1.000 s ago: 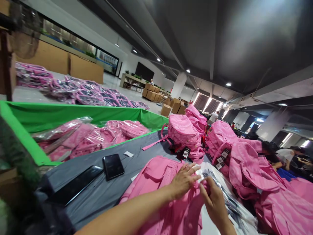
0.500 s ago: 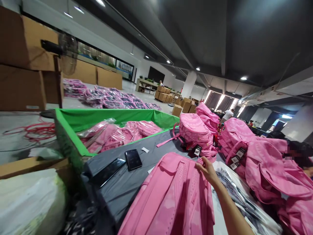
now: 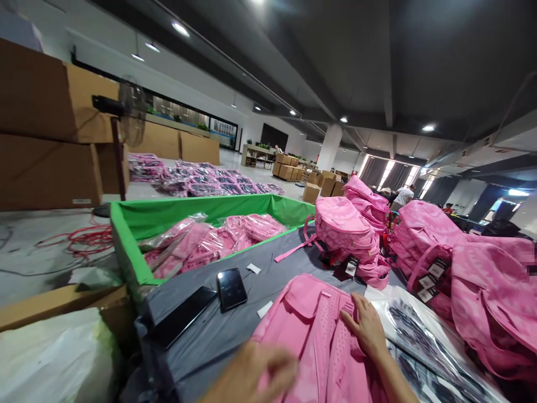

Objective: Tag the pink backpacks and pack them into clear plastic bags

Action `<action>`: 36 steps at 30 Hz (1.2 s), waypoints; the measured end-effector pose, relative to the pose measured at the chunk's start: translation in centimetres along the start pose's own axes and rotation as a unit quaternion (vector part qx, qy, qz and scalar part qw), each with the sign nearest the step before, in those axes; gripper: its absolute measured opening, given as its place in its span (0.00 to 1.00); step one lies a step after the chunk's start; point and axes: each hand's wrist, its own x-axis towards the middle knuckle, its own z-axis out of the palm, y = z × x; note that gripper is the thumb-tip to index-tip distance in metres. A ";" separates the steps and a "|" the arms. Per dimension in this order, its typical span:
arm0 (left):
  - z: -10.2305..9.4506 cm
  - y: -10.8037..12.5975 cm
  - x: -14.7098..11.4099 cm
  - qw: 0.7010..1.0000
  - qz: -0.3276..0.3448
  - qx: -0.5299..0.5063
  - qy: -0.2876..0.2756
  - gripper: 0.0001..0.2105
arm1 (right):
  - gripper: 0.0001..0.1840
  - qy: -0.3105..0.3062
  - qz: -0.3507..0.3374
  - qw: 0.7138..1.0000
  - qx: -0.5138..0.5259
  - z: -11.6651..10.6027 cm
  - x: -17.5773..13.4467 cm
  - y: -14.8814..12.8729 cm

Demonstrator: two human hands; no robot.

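A backpack [image 3: 308,341] lies on the table [image 3: 210,347], two devices [image 3: 232,288] side by side to its left. Beyond them stands a bin [image 3: 235,206], packages [image 3: 239,235] inside. Plastic bags [image 3: 419,322] lie right of the backpack; other backpacks [image 3: 342,218] stand behind and farther right. A fan [image 3: 108,105] stands behind the bin, leftward.

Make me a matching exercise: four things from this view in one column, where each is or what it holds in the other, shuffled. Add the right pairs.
Things
1. Right hand
2. Green-sided bin
3. Red cable
4. Electric fan

Places and states
A. In loops on the floor
B. On the nearest pink backpack
C. Up on a post, beside the cardboard boxes
D. Holding pink goods in clear plastic

Right pairs: 1-B, 2-D, 3-A, 4-C
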 end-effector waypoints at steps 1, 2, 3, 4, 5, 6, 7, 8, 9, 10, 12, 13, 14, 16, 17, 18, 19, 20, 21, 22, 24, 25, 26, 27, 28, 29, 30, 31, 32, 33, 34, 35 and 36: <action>-1.1 -0.1 3.3 0.999 0.019 0.028 0.036 0.28 | 0.33 0.015 -0.014 1.000 0.017 0.4 -0.2 0.4; -1.9 -0.2 6.6 0.988 0.055 0.127 0.075 0.33 | 0.33 0.031 -0.024 0.998 0.039 0.6 -0.4 0.8; -2.3 -0.3 10.0 0.969 0.063 0.216 0.101 0.36 | 0.33 0.044 -0.030 0.997 0.062 0.6 -0.6 1.0; -2.3 -0.4 13.0 0.952 0.050 0.283 0.106 0.35 | 0.33 0.054 -0.030 0.994 0.085 0.5 -0.8 1.1; -1.9 -0.5 15.7 0.949 0.054 0.295 0.098 0.33 | 0.33 0.064 -0.025 0.992 0.103 0.3 -1.0 1.2; -1.3 -0.7 17.9 0.945 0.061 0.308 0.088 0.32 | 0.32 0.075 -0.018 0.990 0.116 0.1 -1.2 1.2; -0.6 -0.8 19.4 0.945 0.071 0.309 0.078 0.31 | 0.31 0.089 -0.013 0.989 0.122 -0.2 -1.4 1.2; 0.2 -0.9 20.4 0.945 0.087 0.306 0.072 0.31 | 0.30 0.104 -0.012 0.987 0.120 -0.3 -1.7 1.1; 0.9 -1.0 20.9 0.943 0.103 0.308 0.070 0.32 | 0.28 0.118 -0.014 0.986 0.114 -0.4 -1.9 1.1; 1.4 -1.1 20.9 0.941 0.118 0.309 0.071 0.32 | 0.27 0.129 -0.020 0.986 0.106 -0.5 -2.2 1.0; 1.7 -1.4 20.3 0.936 0.146 0.310 0.076 0.31 | 0.24 0.139 -0.033 0.985 0.093 -0.2 -2.8 0.6; 1.6 -1.4 19.9 0.935 0.159 0.309 0.077 0.29 | 0.23 0.141 -0.038 0.985 0.090 -0.1 -3.1 0.3; 1.4 -1.4 19.5 0.933 0.170 0.308 0.078 0.26 | 0.23 0.143 -0.042 0.985 0.088 0.1 -3.4 0.1; 1.1 -1.2 18.7 0.930 0.190 0.304 0.082 0.21 | 0.21 0.153 -0.055 0.984 0.080 0.3 -3.9 -0.5; 1.0 -1.0 18.3 0.928 0.199 0.303 0.085 0.20 | 0.21 0.159 -0.062 0.983 0.074 0.3 -4.1 -0.8; 1.0 -0.9 17.9 0.926 0.207 0.302 0.088 0.21 | 0.21 0.166 -0.070 0.981 0.069 0.2 -4.4 -1.1; 1.2 -0.7 17.5 0.924 0.215 0.302 0.092 0.22 | 0.21 0.175 -0.077 0.980 0.061 0.1 -4.8 -1.3; 1.4 -0.7 17.0 0.922 0.222 0.302 0.095 0.23 | 0.20 0.185 -0.084 0.978 0.046 0.0 -5.2 -1.5; 1.8 -0.7 16.5 0.920 0.228 0.303 0.097 0.23 | 0.20 0.196 -0.091 0.976 0.024 0.0 -5.7 -1.8; 2.1 -1.0 15.8 0.918 0.231 0.305 0.098 0.23 | 0.20 0.205 -0.096 0.974 -0.005 0.0 -6.3 -2.0; 2.9 -2.0 14.5 0.916 0.235 0.308 0.107 0.22 | 0.20 0.211 -0.101 0.970 -0.068 0.2 -7.8 -2.7; 3.2 -2.7 13.8 0.915 0.236 0.309 0.111 0.22 | 0.20 0.202 -0.103 0.969 -0.093 0.3 -8.8 -3.0; 3.5 -3.5 13.0 0.914 0.237 0.310 0.112 0.22 | 0.20 0.189 -0.103 0.971 -0.108 0.5 -9.8 -3.3; 3.7 -4.3 12.3 0.913 0.238 0.311 0.109 0.22 | 0.20 0.172 -0.102 0.973 -0.114 0.6 -10.8 -3.6; 3.8 -5.1 11.5 0.913 0.240 0.313 0.101 0.22 | 0.19 0.154 -0.099 0.977 -0.111 0.7 -11.6 -3.9; 3.8 -5.7 10.9 0.914 0.241 0.315 0.086 0.24 | 0.19 0.133 -0.093 0.981 -0.102 0.6 -12.3 -4.0; 3.7 -6.1 10.4 0.916 0.239 0.316 0.065 0.25 | 0.18 0.110 -0.083 0.986 -0.088 0.5 -12.7 -4.0; 3.7 -6.3 10.2 0.918 0.233 0.320 0.041 0.26 | 0.17 0.082 -0.071 0.991 -0.073 0.3 -12.7 -4.0; 3.7 -6.3 10.3 0.920 0.221 0.324 0.015 0.26 | 0.16 0.045 -0.057 0.996 -0.059 0.1 -12.3 -3.8; 3.8 -6.3 10.7 0.922 0.204 0.329 -0.011 0.26 | 0.15 -0.004 -0.034 0.998 -0.050 -0.1 -11.5 -3.5; 4.0 -6.1 11.5 0.924 0.186 0.333 -0.032 0.25 | 0.14 -0.057 -0.007 0.997 -0.049 -0.2 -10.4 -3.2; 4.2 -5.9 12.5 0.925 0.167 0.337 -0.048 0.24 | 0.13 -0.105 0.021 0.993 -0.054 -0.2 -9.0 -2.8; 4.5 -5.7 13.8 0.927 0.149 0.340 -0.055 0.24 | 0.13 -0.145 0.053 0.986 -0.066 -0.1 -7.6 -2.4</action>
